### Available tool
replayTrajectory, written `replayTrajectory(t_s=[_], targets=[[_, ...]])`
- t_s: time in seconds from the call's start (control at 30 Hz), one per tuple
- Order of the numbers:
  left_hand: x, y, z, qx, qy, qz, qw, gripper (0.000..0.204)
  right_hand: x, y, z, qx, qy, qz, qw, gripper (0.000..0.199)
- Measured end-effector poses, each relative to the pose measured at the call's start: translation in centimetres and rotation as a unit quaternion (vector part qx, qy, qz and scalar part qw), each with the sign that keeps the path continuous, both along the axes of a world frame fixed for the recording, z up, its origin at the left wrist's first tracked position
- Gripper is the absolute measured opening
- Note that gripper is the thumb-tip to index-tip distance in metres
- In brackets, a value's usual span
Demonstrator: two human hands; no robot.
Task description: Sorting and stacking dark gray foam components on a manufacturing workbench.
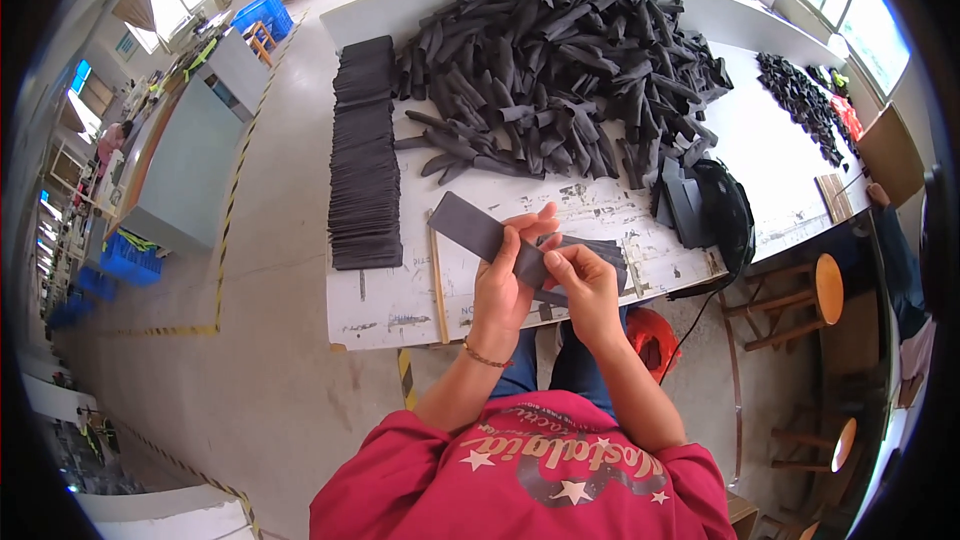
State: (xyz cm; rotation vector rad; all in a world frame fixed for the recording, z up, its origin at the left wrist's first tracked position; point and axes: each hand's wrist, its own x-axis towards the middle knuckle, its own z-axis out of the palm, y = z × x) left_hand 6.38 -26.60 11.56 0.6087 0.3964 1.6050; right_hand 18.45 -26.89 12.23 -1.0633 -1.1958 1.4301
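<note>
A flat, dark grey fabric-like strip (468, 225) is held up over the table's front edge, slanting up to the left. My left hand (500, 285) grips its middle between thumb and fingers, some fingertips showing beyond it. The strip's lower right end is pinched by my right hand (590, 285), thumb and index finger together. Under and behind my hands lie several similar dark strips (612, 258), partly hidden. At the table's left edge runs a long, tightly packed row of flat black pieces (364, 170). A large heap of curled black pieces (560, 60) covers the far middle.
The white table (400, 325) has a raised back edge and scuffed surface. A black bundle (730, 215) with a cable sits at its right front beside flat dark pieces (682, 202). Small black pieces (800, 105) lie far right. Wooden stools (828, 288) and a red bag (652, 342) are below.
</note>
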Motion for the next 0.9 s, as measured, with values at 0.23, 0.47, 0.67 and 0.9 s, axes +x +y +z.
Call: replayTrajectory(t_s=[0.23, 0.47, 0.67, 0.9], targets=[[-0.1, 0.3, 0.2, -0.014, -0.004, 0.014, 1.0, 0.037, -0.6, -0.5, -0.2, 0.001, 0.052, 0.054, 0.997, 0.04], [-3.0, 2.0, -0.7, 0.037, -0.102, 0.042, 0.993, 0.033, 1.0, -1.0, -1.2, -0.01, 0.005, 0.052, 0.999, 0.032], [-2.3, 2.0, 0.3, 0.069, -0.054, -0.011, 0.996, 0.035, 0.8, -0.7, 1.3, -0.016, 0.052, 0.047, 0.997, 0.041], [-1.5, 0.6, 0.1, -0.097, -0.03, 0.036, 0.994, 0.039, -0.4, 0.2, 0.1, 0.318, -0.165, -0.154, 0.921, 0.021]])
